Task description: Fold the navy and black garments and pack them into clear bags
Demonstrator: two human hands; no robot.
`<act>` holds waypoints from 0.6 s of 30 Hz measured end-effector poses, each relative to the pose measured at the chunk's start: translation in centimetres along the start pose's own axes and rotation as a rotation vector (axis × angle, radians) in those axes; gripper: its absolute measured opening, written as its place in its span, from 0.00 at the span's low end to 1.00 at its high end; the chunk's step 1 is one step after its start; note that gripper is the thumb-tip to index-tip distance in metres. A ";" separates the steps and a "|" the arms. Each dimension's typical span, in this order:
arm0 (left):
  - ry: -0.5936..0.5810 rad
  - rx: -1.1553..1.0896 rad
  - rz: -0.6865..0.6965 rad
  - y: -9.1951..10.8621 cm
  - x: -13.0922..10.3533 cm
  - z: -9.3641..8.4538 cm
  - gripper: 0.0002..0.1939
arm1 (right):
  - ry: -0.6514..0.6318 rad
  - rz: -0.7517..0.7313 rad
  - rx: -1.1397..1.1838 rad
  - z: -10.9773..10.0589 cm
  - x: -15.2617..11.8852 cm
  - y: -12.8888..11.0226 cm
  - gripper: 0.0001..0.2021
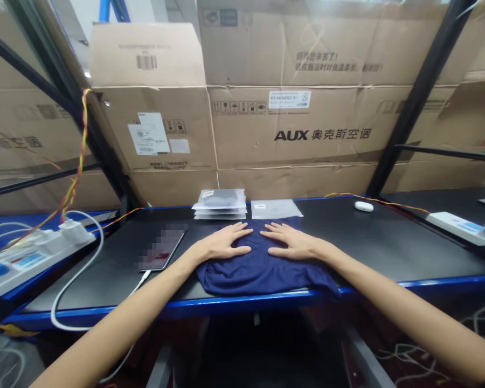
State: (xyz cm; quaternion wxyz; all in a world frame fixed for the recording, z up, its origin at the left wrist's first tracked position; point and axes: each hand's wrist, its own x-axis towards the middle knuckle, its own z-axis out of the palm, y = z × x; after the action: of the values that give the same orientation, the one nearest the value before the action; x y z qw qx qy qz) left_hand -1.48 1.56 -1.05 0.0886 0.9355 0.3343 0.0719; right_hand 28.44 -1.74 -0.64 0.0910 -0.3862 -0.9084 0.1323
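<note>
A dark navy cloth (258, 275), perhaps a garment, lies bunched with some folds at the front middle of the black tabletop. Its lower right corner reaches over the blue front edge. My left hand (228, 241) rests flat on the cloth's left part, fingers stretched and pointing inward. On the right part, my right hand (293, 241) lies flat in the same way, its fingers spread toward the left hand. A gap of cloth shows between the two hands. Just behind the cloth are a stack of thin translucent packets (220, 203) and a single flat translucent packet (275, 208).
A phone (164, 249) with a white cable lies left of my left forearm. Power strips stand at the left (36, 253) and right (461, 226). A small white case (364, 206) sits back right. Cardboard panels (291, 151) wall off the back, and black shelf posts flank the table.
</note>
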 end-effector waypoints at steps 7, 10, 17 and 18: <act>-0.043 -0.066 -0.043 0.0 0.2 -0.1 0.39 | -0.059 0.053 0.048 -0.7 -0.1 -0.8 0.38; -0.032 -0.069 -0.034 0.2 0.2 -0.2 0.39 | -0.055 0.052 0.049 -0.6 -0.1 -0.8 0.37; 0.219 -0.054 -0.072 0.0 1.5 -0.3 0.24 | 0.162 0.015 0.030 -0.3 0.4 0.9 0.26; 0.257 -0.041 -0.087 -0.2 1.7 -0.2 0.22 | 0.234 0.014 0.010 -0.3 0.5 1.5 0.23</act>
State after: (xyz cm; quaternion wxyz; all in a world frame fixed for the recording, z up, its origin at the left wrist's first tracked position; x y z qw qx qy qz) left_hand -0.32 2.82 -0.72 0.0672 0.9012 0.3815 0.1943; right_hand 29.18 -0.34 -0.78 0.1972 -0.4050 -0.8881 0.0917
